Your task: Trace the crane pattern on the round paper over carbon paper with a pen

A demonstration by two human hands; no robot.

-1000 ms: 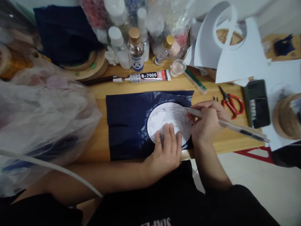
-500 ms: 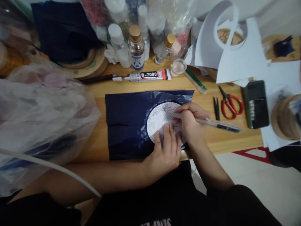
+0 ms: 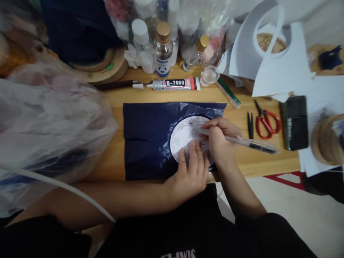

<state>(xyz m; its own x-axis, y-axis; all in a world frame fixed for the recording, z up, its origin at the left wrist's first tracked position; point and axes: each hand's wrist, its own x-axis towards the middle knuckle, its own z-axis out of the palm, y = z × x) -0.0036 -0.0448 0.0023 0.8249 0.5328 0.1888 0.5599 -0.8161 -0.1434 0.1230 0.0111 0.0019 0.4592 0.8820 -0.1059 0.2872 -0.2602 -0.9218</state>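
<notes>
A round white paper (image 3: 182,134) with a printed line drawing, feather-like in its upper part, lies on a dark blue sheet (image 3: 146,139). My left hand (image 3: 192,168) rests on the lower part of the paper, fingers spread and flat. In my right hand (image 3: 221,139) is a clear pen (image 3: 251,143), pinched between the fingers, its back end pointing right. The pen's tip meets the drawing near the paper's upper right, partly hidden by my fingers. Both hands cover the paper's lower right part.
Behind the sheet lie a B-7000 glue tube (image 3: 176,84) and a green pen-like tool (image 3: 228,92). Several bottles (image 3: 162,53) stand farther back. Tweezers (image 3: 250,125), red-handled scissors (image 3: 267,123) and a dark case (image 3: 295,122) are at right. A plastic bag (image 3: 56,132) fills the left.
The whole view has shifted slightly, so the table items appear a little farther right. Both hands keep nearly the same pose on the paper, with the pen still in my right hand.
</notes>
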